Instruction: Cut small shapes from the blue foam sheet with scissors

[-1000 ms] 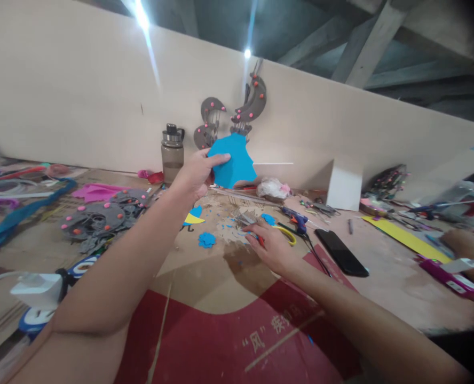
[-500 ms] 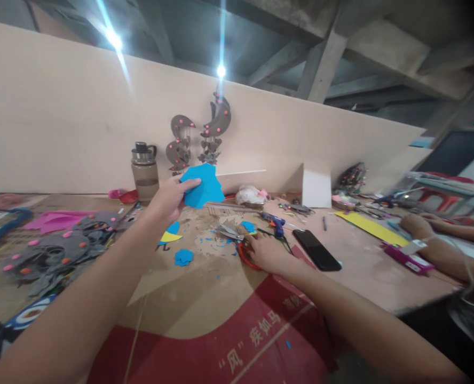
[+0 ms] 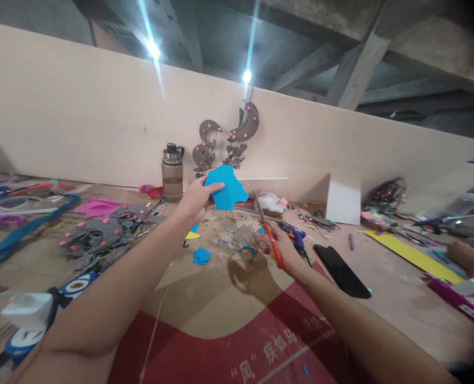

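Observation:
My left hand [image 3: 199,198] pinches a blue sheet with a jagged, cut edge [image 3: 227,188], thumb on its near face, raised above the worktop. In my right hand [image 3: 282,242] is a pair of scissors [image 3: 275,246] with red handles, lifted off the cardboard with blades pointing up and away. The blades are a short gap to the right of the sheet. Below lie a small blue scalloped cutout [image 3: 201,256], a yellow piece [image 3: 192,234] and scattered blue scraps on the cardboard [image 3: 192,309].
A water bottle [image 3: 172,173] stands by the partition. Right of my hand are a blue glue gun [image 3: 295,233], a black phone [image 3: 341,271] and a yellow strip [image 3: 413,256]. Grey felt pieces with pink dots [image 3: 96,237] lie left. Another person's hand [image 3: 469,261] is at far right.
My right hand has picked the scissors up off the cardboard and raised them toward the blue sheet. My left hand still holds the sheet. The view has turned left.

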`<act>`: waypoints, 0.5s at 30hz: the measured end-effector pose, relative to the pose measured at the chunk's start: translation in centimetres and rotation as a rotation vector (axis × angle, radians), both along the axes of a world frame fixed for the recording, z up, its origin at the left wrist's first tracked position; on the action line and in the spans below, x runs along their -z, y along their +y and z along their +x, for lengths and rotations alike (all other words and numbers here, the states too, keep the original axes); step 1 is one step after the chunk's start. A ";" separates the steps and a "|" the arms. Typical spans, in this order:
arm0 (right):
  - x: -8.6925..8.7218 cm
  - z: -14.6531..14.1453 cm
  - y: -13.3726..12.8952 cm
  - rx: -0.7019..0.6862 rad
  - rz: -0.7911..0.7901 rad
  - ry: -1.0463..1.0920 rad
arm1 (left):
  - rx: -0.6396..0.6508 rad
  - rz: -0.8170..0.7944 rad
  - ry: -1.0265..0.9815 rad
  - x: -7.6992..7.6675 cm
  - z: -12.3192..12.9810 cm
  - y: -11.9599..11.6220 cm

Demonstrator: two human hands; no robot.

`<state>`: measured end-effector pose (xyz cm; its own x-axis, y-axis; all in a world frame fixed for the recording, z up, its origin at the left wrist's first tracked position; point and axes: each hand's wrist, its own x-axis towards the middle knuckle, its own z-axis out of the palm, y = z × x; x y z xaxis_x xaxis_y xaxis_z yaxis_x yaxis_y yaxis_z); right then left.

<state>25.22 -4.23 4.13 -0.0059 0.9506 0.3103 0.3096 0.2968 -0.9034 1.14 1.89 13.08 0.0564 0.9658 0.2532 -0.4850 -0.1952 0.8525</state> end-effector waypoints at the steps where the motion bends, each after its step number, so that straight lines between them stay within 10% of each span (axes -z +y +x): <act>1: 0.0 -0.5 0.3 -0.073 -0.020 0.153 | -0.005 -0.002 -0.012 0.0 0.0 0.0; 8: -2.8 -5.7 1.9 -0.203 0.006 0.682 | -0.074 -0.031 -0.047 0.4 0.2 0.1; 15: -5.5 -8.2 2.9 -0.149 0.088 0.750 | -0.019 -0.015 -0.031 1.3 0.9 0.4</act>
<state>16.99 -1.32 9.63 0.1097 0.9278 0.3566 -0.4254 0.3681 -0.8268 2.04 2.25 11.82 0.0309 0.9704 0.2396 -0.5074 -0.1913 0.8402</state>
